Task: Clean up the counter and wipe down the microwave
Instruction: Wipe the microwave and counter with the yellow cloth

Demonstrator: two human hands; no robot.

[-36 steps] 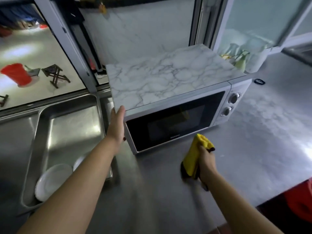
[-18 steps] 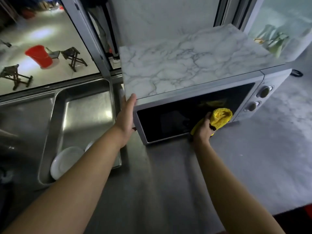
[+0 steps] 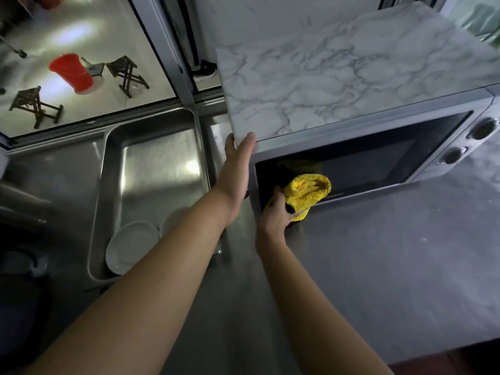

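**Right hand pressing cloth to microwave door**

Right hand (image 3: 276, 215) clenched around a bunched yellow cloth (image 3: 308, 192), pressed against the lower left part of the dark glass door (image 3: 378, 161). Left hand (image 3: 238, 169) laid flat with straight fingers against the left front corner of the microwave (image 3: 351, 147), fingertips reaching the edge of the marble-patterned top (image 3: 351, 69); held nothing, only braced the body.

Microwave stood on the steel counter (image 3: 378, 253), just beside the sink (image 3: 157, 163) on its left. Two knobs (image 3: 484, 128) seen at the right end of the front. White plates (image 3: 130, 247) lay in the sink. Beyond the window, a red bucket (image 3: 71, 71) and small stools (image 3: 127, 74) on the floor outside.

Judged as follows: cloth soft and thick, easy to squeeze, likely to slide well on smooth glass when folded into a pad. Best taken in the palm with the fingers around the fold, so that a flat face met the door. Microwave probably heavy enough to stay, but could slip on polished steel under a sideways push, hence the bracing at the corner. Glass stiff, some care needed with pressure. Wiping seemed to be at the door stage; top, sides and counter not yet judged done.
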